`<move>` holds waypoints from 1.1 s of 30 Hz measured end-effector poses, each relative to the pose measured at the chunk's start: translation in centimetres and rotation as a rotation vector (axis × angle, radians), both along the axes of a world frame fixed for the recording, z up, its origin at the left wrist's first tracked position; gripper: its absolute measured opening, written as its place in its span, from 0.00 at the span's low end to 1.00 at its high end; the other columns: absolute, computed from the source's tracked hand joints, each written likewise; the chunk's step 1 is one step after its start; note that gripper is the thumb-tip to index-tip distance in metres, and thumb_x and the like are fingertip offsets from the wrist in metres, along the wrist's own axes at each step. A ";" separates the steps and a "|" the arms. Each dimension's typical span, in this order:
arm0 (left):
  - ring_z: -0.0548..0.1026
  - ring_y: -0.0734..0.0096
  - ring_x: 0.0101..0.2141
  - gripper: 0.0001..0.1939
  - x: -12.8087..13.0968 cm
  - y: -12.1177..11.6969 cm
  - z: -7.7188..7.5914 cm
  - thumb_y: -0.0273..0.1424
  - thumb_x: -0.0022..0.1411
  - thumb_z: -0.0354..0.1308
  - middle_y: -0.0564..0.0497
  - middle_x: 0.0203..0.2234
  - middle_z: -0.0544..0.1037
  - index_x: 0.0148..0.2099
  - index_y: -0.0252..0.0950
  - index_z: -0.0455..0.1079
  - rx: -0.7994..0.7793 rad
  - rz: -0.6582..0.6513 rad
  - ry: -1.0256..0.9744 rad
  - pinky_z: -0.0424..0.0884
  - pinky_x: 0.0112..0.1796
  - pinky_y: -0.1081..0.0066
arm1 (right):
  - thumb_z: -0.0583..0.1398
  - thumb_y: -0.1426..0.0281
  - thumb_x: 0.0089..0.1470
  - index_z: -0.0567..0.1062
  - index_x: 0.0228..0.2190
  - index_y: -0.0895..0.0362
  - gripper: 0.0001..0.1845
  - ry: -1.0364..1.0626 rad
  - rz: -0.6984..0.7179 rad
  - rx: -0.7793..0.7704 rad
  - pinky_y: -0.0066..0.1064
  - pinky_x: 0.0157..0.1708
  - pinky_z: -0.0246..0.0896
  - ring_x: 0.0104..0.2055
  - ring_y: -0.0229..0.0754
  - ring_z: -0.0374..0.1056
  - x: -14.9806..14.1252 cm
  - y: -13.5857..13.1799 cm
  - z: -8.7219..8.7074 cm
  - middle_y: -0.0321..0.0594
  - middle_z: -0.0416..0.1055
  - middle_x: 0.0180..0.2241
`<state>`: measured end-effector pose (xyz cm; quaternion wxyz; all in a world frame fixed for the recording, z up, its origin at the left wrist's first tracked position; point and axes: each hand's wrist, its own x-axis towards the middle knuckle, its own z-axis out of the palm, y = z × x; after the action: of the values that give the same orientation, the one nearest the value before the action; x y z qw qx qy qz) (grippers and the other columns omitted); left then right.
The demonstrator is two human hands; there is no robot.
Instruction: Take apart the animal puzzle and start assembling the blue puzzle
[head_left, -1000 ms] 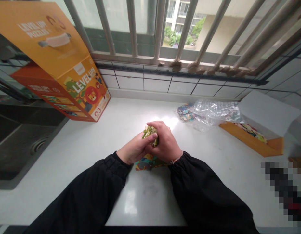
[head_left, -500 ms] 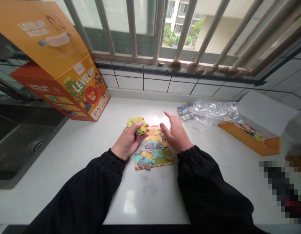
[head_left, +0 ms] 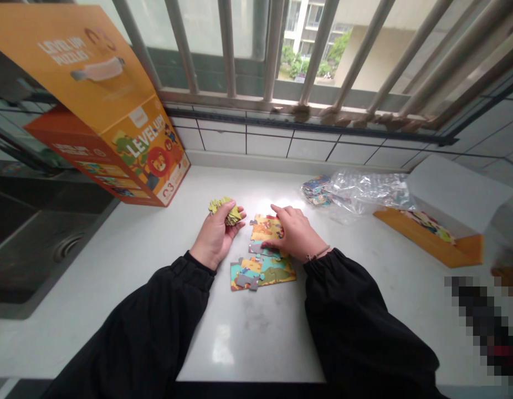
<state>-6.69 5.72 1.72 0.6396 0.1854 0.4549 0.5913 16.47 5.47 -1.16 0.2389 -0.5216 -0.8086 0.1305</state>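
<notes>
My left hand (head_left: 217,228) is closed around a stack of yellow-green puzzle pieces (head_left: 225,210), above the white counter. Just right of it lies a partly joined jigsaw puzzle in two sections. The upper section (head_left: 262,228) is mostly orange, with animal pictures. My right hand (head_left: 296,233) rests over its right side, thumb and fingers apart and touching it, hiding part of the picture. Nearer to me is the lower section (head_left: 277,271), in teal, green and orange. A loose-looking piece with a grey part (head_left: 248,281) overlaps its left end.
An orange puzzle box (head_left: 157,155) stands open at the back left, beside a dark sink (head_left: 69,244). To the right lie a clear plastic bag (head_left: 360,191) with puzzle pieces and an open orange-and-white box (head_left: 431,238) holding more pieces. Tiled wall and window bars bound the back.
My right hand has come down onto the upper puzzle section, which has shifted slightly right. My left hand, with its stack, has moved a little left, away from the puzzle.
</notes>
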 end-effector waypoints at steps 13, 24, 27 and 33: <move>0.86 0.67 0.34 0.09 0.0 -0.1 0.1 0.34 0.67 0.71 0.46 0.35 0.86 0.45 0.36 0.77 -0.008 -0.073 -0.031 0.83 0.31 0.73 | 0.70 0.52 0.58 0.81 0.41 0.54 0.19 0.696 -0.239 -0.232 0.38 0.37 0.74 0.37 0.48 0.79 1.3 1.1 1.1 0.42 0.83 0.38; 0.87 0.63 0.42 0.18 0.7 -0.8 0.1 0.46 0.73 0.67 0.41 0.44 0.87 0.50 0.35 0.79 0.067 -0.288 -0.179 0.87 0.46 0.64 | 0.63 0.71 0.66 0.76 0.45 0.48 0.08 0.576 0.164 0.192 0.49 0.58 0.77 0.56 0.49 0.80 -1.9 -1.6 3.2 0.42 0.83 0.53; 0.86 0.61 0.48 0.20 0.8 -0.6 -0.2 0.47 0.73 0.66 0.41 0.51 0.87 0.54 0.35 0.80 0.155 -0.308 -0.230 0.86 0.50 0.64 | 0.63 0.77 0.60 0.78 0.43 0.48 0.13 0.431 0.357 0.146 0.50 0.59 0.76 0.57 0.48 0.78 -2.6 -1.7 3.0 0.40 0.83 0.56; 0.87 0.60 0.46 0.13 0.7 -0.6 -0.7 0.33 0.67 0.70 0.40 0.47 0.88 0.51 0.31 0.81 0.130 -0.311 -0.176 0.86 0.49 0.65 | 0.64 0.76 0.62 0.79 0.40 0.48 0.10 0.408 0.362 0.135 0.48 0.61 0.75 0.58 0.47 0.78 -2.5 -1.6 3.0 0.38 0.84 0.54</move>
<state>-6.01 5.13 0.97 0.7473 0.2422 0.3238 0.5273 13.95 3.88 1.81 0.4036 -0.3144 -0.8307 0.2194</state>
